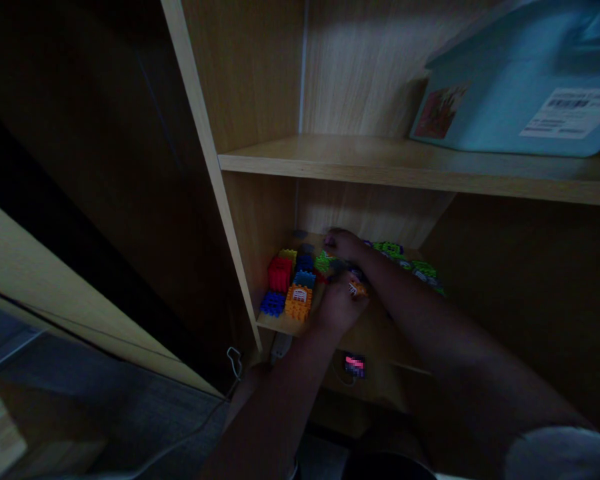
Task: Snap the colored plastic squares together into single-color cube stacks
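1. Nearest, beneath the middle shelf, a small device (355,365) with a pink-lit screen lies beside a thin cable; a pale boxy item (281,345) sits to its left, partly behind the left forearm.
2. The middle shelf (375,333) forms the floor of a cupboard compartment holding plastic blocks. At its front left corner stand a blue block (273,303) and an orange block (299,303) with a white window pattern.
3. Just behind them are a red block (280,275) and a light blue block (305,279), then a yellow block (288,254) farther back.
4. The left hand (341,303) is curled around an orange piece (359,289) above the shelf.
5. Beyond it, the right hand (341,243) is bent with fingers curled, near a green piece (323,261); whether it grips anything cannot be told.
6. More green pieces (423,271) lie to the right, partly covered by the right forearm.
7. On the upper shelf (260,160) stands a blue bin (505,100) with a white label; its contents are hidden.
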{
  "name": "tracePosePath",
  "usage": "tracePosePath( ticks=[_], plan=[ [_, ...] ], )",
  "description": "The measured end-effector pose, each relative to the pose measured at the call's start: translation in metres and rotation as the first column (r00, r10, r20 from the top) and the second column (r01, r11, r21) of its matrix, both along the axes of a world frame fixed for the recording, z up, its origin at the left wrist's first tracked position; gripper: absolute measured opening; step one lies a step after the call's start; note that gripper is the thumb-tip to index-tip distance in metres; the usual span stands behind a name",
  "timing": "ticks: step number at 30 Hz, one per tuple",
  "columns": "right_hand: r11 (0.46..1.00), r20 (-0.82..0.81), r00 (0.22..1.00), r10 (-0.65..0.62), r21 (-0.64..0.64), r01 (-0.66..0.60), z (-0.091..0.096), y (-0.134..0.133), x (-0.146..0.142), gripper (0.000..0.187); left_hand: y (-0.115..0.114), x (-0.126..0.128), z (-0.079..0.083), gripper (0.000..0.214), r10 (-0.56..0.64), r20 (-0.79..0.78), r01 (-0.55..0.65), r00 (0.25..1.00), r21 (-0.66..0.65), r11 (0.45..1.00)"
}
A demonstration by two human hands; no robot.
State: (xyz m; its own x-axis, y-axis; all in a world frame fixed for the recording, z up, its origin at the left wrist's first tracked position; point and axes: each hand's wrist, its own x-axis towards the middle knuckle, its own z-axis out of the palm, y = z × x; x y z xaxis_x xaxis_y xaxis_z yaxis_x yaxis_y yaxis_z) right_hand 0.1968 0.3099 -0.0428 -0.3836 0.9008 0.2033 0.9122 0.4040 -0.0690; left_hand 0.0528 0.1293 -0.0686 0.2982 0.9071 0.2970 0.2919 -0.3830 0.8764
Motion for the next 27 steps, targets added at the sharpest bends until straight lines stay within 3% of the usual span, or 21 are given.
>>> tracePosePath(
  ticks=[3,9,14,17,21,24,27],
  plan=[
    [1.0,-0.009,1.0,-0.021,-0.012,0.02,-0.004,0.002,0.0,0.03,0.001,0.0,-0.002,0.032,-0.004,0.01,0.004,1.0,-0.001,1.0],
    [0.997,-0.009,0.998,-0.066,-0.032,0.066,-0.002,0.002,0.002,0.026,0.003,0.0,-0.004,0.031,-0.001,-0.022,0.001,1.0,0.015,1.0],
    [0.973,0.006,0.973,-0.229,0.006,0.229,0.002,-0.015,0.003,0.051,0.003,0.001,-0.002,0.031,-0.009,-0.015,0.01,1.0,0.009,1.0],
    [0.962,0.011,0.963,-0.269,-0.038,0.269,0.002,-0.022,0.004,0.049,0.002,0.001,-0.001,0.03,-0.01,-0.018,0.01,1.0,0.004,1.0],
    [0.97,-0.054,0.969,-0.241,-0.015,0.241,0.006,-0.025,0.007,0.03,0.0,-0.001,0.001,0.028,-0.008,-0.031,0.007,0.999,-0.007,1.0],
    [0.981,-0.127,0.974,-0.189,0.013,0.192,0.01,-0.026,0.011,0.028,-0.001,-0.002,0.002,0.03,-0.015,-0.043,0.014,0.999,-0.014,1.0],
    [0.992,-0.204,0.973,0.105,-0.048,-0.117,0.017,-0.031,0.012,0.023,0.0,-0.001,0.001,0.031,-0.016,-0.051,0.016,0.999,0.008,1.0]
  ],
)
